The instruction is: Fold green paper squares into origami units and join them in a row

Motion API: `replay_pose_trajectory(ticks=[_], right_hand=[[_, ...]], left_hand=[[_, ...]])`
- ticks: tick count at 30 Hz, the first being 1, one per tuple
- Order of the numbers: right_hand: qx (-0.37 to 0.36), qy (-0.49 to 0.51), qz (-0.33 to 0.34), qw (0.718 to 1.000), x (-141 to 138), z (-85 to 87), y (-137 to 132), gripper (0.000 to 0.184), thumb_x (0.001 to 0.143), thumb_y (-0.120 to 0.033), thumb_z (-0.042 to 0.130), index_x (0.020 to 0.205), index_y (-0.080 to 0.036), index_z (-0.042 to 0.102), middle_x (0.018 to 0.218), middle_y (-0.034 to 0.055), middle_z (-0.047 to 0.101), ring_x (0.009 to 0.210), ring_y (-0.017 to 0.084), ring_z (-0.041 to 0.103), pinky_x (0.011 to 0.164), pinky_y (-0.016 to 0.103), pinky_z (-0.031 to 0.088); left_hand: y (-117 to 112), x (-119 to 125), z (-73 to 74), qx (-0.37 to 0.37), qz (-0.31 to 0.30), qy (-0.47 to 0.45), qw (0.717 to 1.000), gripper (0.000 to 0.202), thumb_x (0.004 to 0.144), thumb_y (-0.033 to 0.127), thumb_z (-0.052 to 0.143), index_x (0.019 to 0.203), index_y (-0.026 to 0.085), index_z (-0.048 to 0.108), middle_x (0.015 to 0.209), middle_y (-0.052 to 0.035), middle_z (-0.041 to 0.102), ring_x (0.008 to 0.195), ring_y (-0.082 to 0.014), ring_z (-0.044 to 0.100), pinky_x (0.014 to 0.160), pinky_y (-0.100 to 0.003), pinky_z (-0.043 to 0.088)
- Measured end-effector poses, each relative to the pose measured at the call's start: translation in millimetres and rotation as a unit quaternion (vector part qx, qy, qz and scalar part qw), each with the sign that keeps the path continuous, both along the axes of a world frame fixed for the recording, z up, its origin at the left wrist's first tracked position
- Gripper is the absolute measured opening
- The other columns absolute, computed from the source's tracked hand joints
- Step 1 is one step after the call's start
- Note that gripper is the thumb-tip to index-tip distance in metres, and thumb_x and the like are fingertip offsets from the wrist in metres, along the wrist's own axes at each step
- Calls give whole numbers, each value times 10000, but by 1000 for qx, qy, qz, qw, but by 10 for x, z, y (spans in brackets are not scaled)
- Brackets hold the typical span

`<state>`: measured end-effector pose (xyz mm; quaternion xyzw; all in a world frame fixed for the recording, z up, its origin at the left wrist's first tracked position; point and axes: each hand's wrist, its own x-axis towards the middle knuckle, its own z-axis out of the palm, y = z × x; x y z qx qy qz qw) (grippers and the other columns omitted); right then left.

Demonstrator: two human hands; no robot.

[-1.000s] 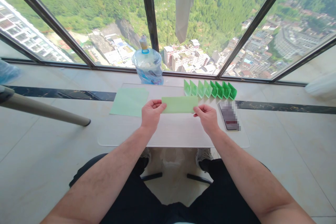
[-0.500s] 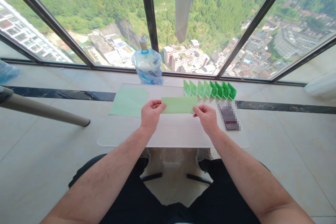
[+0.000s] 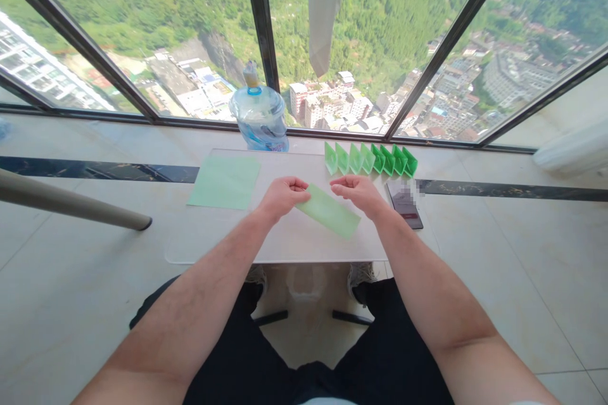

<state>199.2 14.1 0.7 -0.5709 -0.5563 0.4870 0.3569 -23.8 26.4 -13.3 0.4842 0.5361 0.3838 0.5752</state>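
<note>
A light green strip of folded paper (image 3: 331,212) is pinched at its upper left end by my left hand (image 3: 285,195). The strip slants down to the right above the white table (image 3: 213,240). My right hand (image 3: 360,193) hovers just off the strip's upper side, apart from it, thumb and fingers parted with nothing between them. To the left lies a flat sheet of pale green paper (image 3: 224,182). Beyond my right hand stands a row of several folded green paper pieces (image 3: 370,159), pale at the left and darker at the right.
A phone (image 3: 405,205) lies near the table's right side. Behind the table a large clear water bottle (image 3: 259,115) stands by the window. A beige pole (image 3: 76,199) reaches in from the left. My legs (image 3: 228,342) are below the table's front edge.
My right hand has let go of the paper strip and moved up slightly. The strip has turned from level to slanting down to the right, still in my left hand. The view has shifted a little.
</note>
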Motion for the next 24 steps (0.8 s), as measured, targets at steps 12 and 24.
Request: replay_pose_trajectory(ticks=[12, 24], right_hand=[[4, -38, -51, 998, -217, 112, -83, 231, 628, -390, 728, 569, -186, 636, 514, -43, 540, 509, 99, 450, 471, 231, 330], [-6, 90, -167, 982, -220, 12, -40, 263, 602, -389, 773, 556, -193, 604, 528, -40, 521, 527, 107, 450, 498, 256, 365]], left_hand=[[-104, 270, 131, 34, -70, -1, 997, 273, 565, 265, 809, 803, 172, 711, 583, 6, 654, 501, -122, 539, 496, -243, 378], [-58, 255, 85, 25, 44, -102, 994, 341, 548, 336, 869, 777, 133, 719, 683, -64, 720, 638, -171, 643, 636, -322, 528]])
